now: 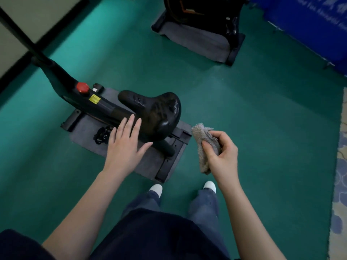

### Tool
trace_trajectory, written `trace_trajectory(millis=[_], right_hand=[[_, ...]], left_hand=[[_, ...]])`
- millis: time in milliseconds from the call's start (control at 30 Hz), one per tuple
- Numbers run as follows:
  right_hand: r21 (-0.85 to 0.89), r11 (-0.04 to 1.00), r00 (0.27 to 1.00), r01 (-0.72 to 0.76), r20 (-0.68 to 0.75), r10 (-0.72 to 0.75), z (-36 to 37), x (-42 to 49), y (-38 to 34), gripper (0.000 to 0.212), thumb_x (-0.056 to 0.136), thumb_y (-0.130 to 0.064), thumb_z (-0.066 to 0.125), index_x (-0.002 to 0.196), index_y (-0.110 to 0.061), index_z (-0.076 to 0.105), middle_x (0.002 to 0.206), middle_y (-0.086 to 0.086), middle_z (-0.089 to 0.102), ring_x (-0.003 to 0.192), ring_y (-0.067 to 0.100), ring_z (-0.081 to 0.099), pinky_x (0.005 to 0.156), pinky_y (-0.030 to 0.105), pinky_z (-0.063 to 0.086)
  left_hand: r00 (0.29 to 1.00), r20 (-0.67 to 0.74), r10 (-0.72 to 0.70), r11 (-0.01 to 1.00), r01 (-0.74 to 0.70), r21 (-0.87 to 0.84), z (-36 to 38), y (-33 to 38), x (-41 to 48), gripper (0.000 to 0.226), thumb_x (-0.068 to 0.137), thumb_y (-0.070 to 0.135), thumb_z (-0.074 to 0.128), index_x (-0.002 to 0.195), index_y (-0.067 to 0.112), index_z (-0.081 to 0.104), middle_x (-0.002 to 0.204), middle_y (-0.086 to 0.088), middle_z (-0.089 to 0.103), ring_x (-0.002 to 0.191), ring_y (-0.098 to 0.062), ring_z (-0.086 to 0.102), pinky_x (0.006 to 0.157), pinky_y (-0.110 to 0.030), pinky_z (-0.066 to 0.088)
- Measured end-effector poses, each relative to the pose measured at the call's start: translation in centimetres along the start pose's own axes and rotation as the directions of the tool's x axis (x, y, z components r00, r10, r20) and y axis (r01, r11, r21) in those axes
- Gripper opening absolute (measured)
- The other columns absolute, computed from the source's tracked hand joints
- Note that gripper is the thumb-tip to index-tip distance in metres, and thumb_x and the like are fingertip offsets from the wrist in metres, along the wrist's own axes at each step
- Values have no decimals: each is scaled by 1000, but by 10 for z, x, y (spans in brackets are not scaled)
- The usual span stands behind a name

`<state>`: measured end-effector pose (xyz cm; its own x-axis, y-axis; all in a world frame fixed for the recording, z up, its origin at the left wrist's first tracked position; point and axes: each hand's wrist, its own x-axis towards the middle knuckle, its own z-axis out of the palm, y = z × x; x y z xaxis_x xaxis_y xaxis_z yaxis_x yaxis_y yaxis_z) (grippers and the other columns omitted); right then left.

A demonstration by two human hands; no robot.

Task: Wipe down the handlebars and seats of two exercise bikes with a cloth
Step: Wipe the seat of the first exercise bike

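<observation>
My right hand (220,156) grips the bunched cloth (205,145) just beside the black seat (155,111); my left hand (124,145) hovers flat, fingers spread. I should steady the seat and wipe its whole top.

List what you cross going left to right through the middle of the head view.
Red knob → yellow sticker → bike seat → cloth → patterned rug. Left out: left hand, overlapping the seat; right hand, gripping the cloth.

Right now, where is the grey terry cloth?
In the head view, the grey terry cloth is bunched in the right hand, right of the glossy black bike seat and not touching it.
</observation>
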<state>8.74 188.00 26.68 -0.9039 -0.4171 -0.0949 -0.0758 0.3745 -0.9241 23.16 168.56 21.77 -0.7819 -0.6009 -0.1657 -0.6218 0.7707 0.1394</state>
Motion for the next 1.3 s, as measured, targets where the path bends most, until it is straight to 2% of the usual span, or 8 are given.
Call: trace_trajectory(millis=[200, 400, 700, 867, 933, 1033, 1133, 1300], right_hand=[[3, 995, 971, 95, 218, -93, -66, 74, 22, 21, 82, -1, 65, 90, -21, 62, 89, -12, 66, 83, 2, 60, 76, 13, 46], [-24, 994, 911, 111, 401, -92, -127, 139, 42, 21, 84, -3, 65, 92, -21, 62, 94, -7, 67, 89, 10, 62, 82, 27, 49], [-2, 984, 754, 179, 643, -136, -104, 188, 40, 22, 84, 0, 65, 93, -20, 62, 95, -2, 67, 92, 13, 63, 86, 30, 50], [2, 978, 705, 208, 693, -152, -81, 199, 31, 23, 84, -1, 65, 93, -22, 61, 96, -2, 67, 94, 16, 63, 87, 32, 49], [2, 972, 656, 235, 738, -161, -39, 209, 23, 22, 84, -1, 65, 93, -21, 61, 95, -1, 67, 93, 16, 63, 87, 31, 49], [22, 967, 629, 253, 756, -182, -31, 208, 18, 23, 84, 0, 64, 93, -22, 61, 94, -4, 67, 90, 9, 62, 84, 21, 48], [23, 962, 621, 274, 759, -195, -3, 214, 19, 27, 84, -1, 65, 92, -26, 60, 92, -9, 66, 85, -2, 60, 78, 9, 44], [7, 959, 602, 284, 777, -185, 37, 234, 16, 29, 85, -1, 64, 93, -29, 60, 95, -10, 66, 89, -2, 60, 79, 10, 45]], left_hand=[[962, -45, -271, 962, 269, -41, 15, 67, 11, 81, 86, 66, 25, 150, 17, 13, 158, -4, 11, 145, -22, 8, 116, -45, 13], [882, -46, -468, 882, 463, -93, 29, 168, 11, 85, 83, 68, 21, 150, 17, 8, 158, -3, 9, 145, -20, 7, 116, -43, 13], [690, -38, -723, 689, 716, -111, 40, 180, -9, 86, 84, 67, 23, 150, 14, 8, 158, -5, 10, 145, -23, 9, 116, -44, 16], [652, -24, -758, 648, 749, -136, 39, 176, -1, 88, 83, 68, 24, 150, 13, 7, 158, -5, 10, 145, -23, 9, 116, -45, 15], [591, 1, -807, 582, 795, -168, 42, 152, 15, 90, 81, 71, 19, 150, 13, 5, 158, -5, 8, 145, -22, 8, 116, -45, 14], [624, 17, -781, 614, 774, -154, 42, 155, 29, 96, 76, 75, 12, 150, 15, 2, 158, -3, 6, 145, -21, 5, 117, -43, 13], [608, 28, -793, 592, 781, -199, 46, 139, 46, 98, 74, 77, 14, 150, 15, 5, 158, -3, 9, 145, -20, 7, 117, -44, 14], [580, 69, -811, 555, 802, -223, 49, 120, 64, 100, 73, 80, 10, 150, 16, 3, 158, -1, 7, 145, -19, 6, 117, -42, 14]])
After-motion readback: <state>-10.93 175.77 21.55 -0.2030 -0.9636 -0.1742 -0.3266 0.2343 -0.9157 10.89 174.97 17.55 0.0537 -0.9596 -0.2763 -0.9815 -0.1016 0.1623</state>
